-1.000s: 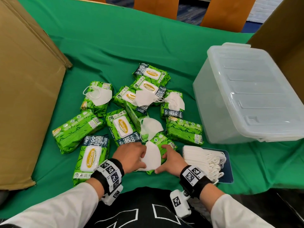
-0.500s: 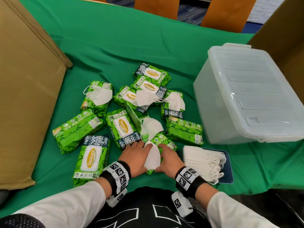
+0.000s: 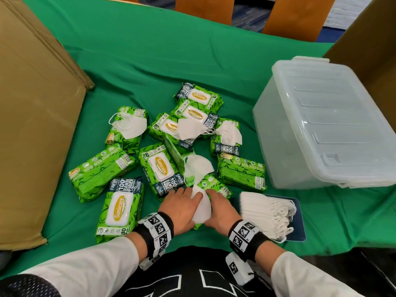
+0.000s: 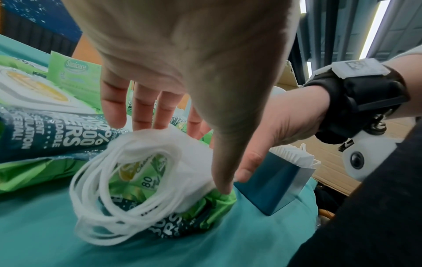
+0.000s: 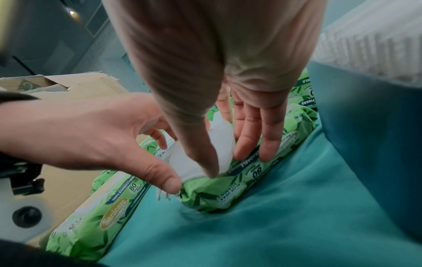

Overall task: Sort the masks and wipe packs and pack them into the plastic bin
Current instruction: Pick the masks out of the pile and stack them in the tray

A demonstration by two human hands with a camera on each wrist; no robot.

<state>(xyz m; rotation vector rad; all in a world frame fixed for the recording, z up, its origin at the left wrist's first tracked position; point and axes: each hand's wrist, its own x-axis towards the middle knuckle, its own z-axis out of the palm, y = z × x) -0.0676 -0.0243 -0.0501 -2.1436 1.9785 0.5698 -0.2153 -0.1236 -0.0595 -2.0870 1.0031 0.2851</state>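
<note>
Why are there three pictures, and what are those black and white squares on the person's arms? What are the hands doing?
No robot here, just a person sorting things. One picture comes from a camera on their head, looking down at a table with a green cloth. The other two come from little cameras strapped to each wrist, so the hands look huge. The patterned squares sit on the wristbands that carry those cameras.

On the cloth lie many green wipe packs with loose white masks on some. At the right a neat stack of masks sits on a blue tray, beside a clear plastic bin with its lid on.

The left hand and right hand together hold one white mask on top of a wipe pack.
</note>
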